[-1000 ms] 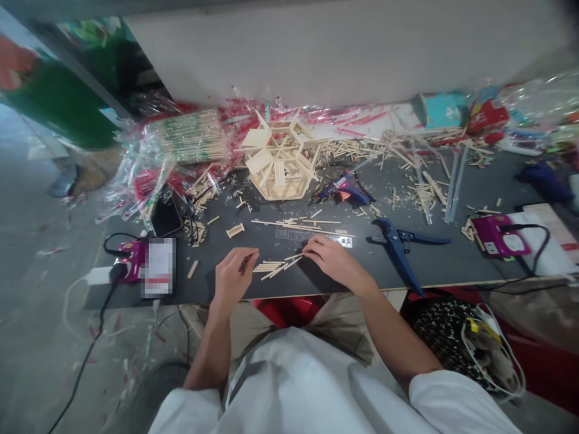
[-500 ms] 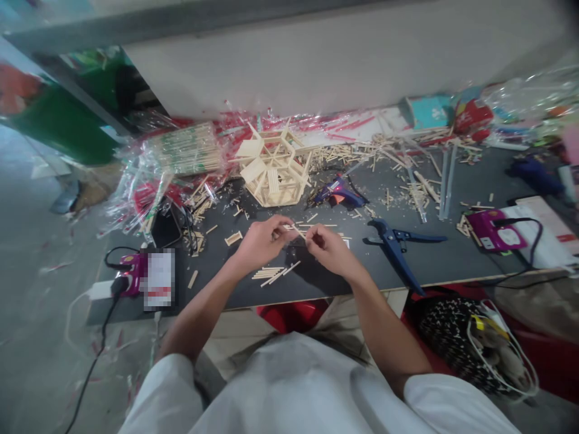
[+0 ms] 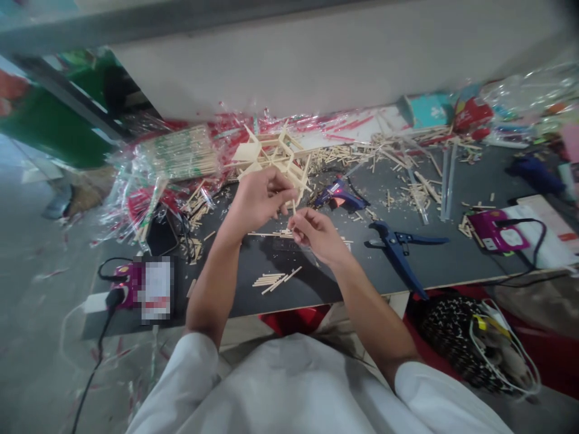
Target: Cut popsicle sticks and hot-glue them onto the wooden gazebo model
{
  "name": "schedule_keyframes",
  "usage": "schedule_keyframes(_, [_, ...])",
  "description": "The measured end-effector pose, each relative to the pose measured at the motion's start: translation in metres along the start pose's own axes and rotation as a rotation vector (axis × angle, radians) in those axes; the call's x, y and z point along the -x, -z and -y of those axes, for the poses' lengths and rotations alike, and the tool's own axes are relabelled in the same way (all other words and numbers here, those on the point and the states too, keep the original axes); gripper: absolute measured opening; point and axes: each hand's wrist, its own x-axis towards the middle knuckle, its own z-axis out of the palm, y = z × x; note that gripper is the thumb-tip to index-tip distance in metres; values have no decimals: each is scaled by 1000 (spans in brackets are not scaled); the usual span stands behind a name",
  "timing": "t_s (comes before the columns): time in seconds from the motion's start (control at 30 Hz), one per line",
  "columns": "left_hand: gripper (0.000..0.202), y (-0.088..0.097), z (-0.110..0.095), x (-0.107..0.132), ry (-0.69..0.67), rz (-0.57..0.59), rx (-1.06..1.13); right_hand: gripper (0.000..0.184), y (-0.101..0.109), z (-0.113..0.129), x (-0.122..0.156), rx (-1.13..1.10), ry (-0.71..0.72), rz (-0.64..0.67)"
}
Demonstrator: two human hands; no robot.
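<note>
Since left hand [image 3: 261,196] curls at the top of a raised stick [image 3: 294,208], grip unclear, and right hand [image 3: 315,232] pinches its bottom, step looks like positioning it; next calls for steady fingers. Versus half a second ago: left sits farther forward, now partly hiding the model [image 3: 272,160].

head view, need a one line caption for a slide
Right hand pinches a thin wooden stick, left hand at its far end, loose sticks below, a wooden lattice model behind.
</note>
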Motion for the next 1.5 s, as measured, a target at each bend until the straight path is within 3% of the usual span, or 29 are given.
schedule_keyframes(0.2, [13, 13, 6, -12, -15, 14, 55, 48, -2, -2, -23, 55, 32, 49])
schedule_keyframes(0.37, [15, 25, 14, -18, -33, 25, 49, 49, -11, -7, -33, 136, 145, 27])
schedule_keyframes(0.57, [16, 32, 26, -25, -2, 33, 0, 52, -11, -10, -34, 445, 261, 44])
schedule_keyframes(0.67, [14, 32, 29, -25, -11, 36, -19, 50, -11, -15, -35, 480, 267, 12])
schedule_keyframes(0.9, [8, 35, 28, -24, -84, -80, -323, 51, -8, -3, -40, 699, 337, -13])
schedule_keyframes(1.07, [12, 39, 32, -25, -134, -156, -484, 50, -4, 3, -47, 693, 306, -62])
schedule_keyframes(1.27, [14, 38, 38, -29, -145, -217, -609, 46, -4, -3, -51, 728, 348, -28])
schedule_keyframes(1.5, [12, 36, 39, -31, -147, -188, -637, 49, -3, -9, -52, 677, 308, 4])
